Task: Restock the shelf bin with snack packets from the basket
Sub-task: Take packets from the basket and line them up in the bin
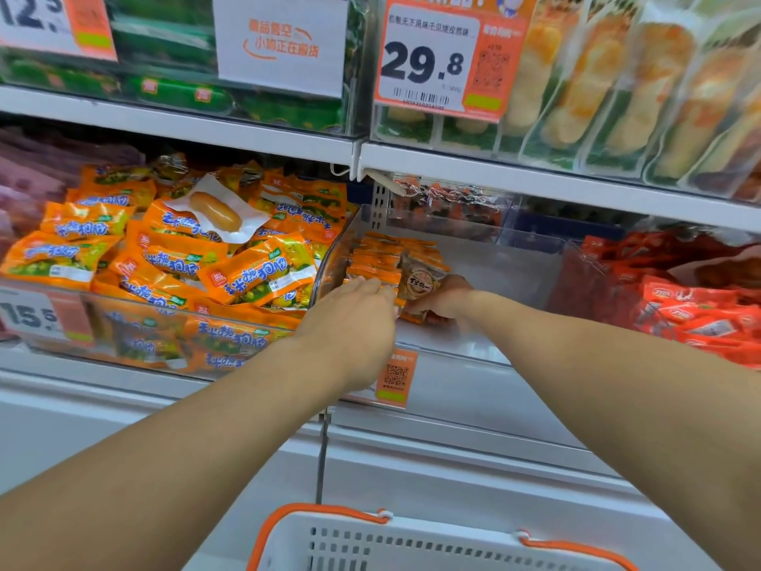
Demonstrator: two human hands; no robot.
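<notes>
A clear plastic shelf bin [514, 257] on the middle shelf holds a small stack of orange snack packets [383, 257] against its left wall. My right hand [442, 300] is inside the bin and grips a snack packet with a round brown label [420, 280], standing it up beside the stack. My left hand [354, 319] reaches over the bin's front edge, its straight fingers touching the orange packets. The white basket with orange handles [412, 541] sits below at the bottom edge; its contents are out of view.
The bin to the left is heaped with orange and green packets [185, 257], one white sausage packet [216, 210] on top. Red packets [696, 307] fill the bin on the right. A price tag [440, 55] hangs from the upper shelf. An orange QR label [396, 377] hangs on the bin front.
</notes>
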